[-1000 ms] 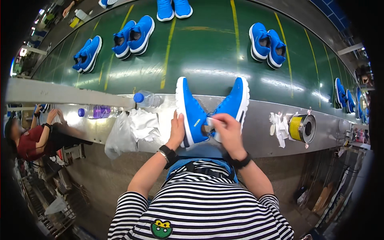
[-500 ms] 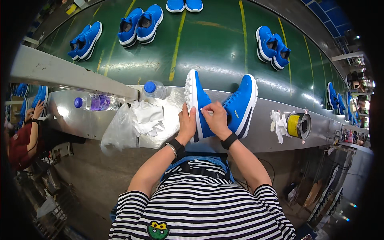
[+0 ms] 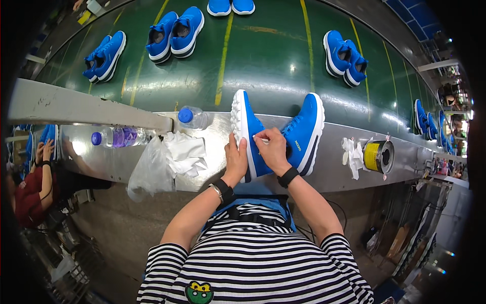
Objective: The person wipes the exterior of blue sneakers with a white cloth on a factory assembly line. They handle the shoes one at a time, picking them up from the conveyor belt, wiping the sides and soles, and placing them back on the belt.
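Observation:
Two blue sneakers with white soles are in front of me at the metal ledge. The left sneaker [image 3: 251,121] is tipped on its side, its sole turned left. My left hand [image 3: 236,157] grips it along the sole, fingers behind and thumb at the edge. With thumb and forefinger pinched together, my right hand [image 3: 273,150] works against its blue side. A tiny pale bit shows at those fingertips, too small to name. The right sneaker [image 3: 307,129] leans outward just beyond my right hand, showing its laces and sole edge.
A green belt [image 3: 268,66] carries several pairs of blue sneakers [image 3: 187,31]. Left on the ledge are two bottles [image 3: 121,137], crumpled white cloth [image 3: 185,154] and a plastic bag [image 3: 152,169]; right, a yellow-labelled tin [image 3: 378,156] and white scraps [image 3: 354,157]. A co-worker's hands [image 3: 44,151] handle shoes far left.
My right fingertips have shifted slightly up and left along the sneaker's side, and a small yellow mark shows beneath them. My left hand keeps its grip.

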`<state>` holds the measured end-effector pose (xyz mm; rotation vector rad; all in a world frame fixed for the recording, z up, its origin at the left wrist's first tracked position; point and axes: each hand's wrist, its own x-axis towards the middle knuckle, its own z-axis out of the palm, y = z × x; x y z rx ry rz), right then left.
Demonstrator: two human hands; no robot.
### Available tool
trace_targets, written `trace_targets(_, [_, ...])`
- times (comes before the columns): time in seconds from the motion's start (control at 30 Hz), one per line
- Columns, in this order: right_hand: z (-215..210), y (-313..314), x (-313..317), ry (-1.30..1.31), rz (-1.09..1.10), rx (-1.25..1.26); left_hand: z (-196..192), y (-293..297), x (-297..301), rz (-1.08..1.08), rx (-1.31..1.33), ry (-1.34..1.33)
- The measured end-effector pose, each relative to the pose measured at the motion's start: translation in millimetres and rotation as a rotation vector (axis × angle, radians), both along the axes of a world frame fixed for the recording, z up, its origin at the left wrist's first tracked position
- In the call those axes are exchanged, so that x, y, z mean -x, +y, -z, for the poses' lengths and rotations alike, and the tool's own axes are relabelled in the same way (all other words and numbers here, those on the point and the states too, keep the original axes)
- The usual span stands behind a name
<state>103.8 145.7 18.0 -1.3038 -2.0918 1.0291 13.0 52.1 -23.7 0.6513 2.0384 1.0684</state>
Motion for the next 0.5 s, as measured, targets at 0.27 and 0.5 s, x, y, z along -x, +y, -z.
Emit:
trace_targets(0.27, [1.0,-21.7,-19.2,0.116,-0.252,-0.227,-2.8,-0.1,2.9,0.012,0.014,-0.024])
trace_targets(0.5, [4.7,-15.7,2.3,0.201,-0.069,-0.205,-8.9,0.1,2.5,0.017,0.015,-0.018])
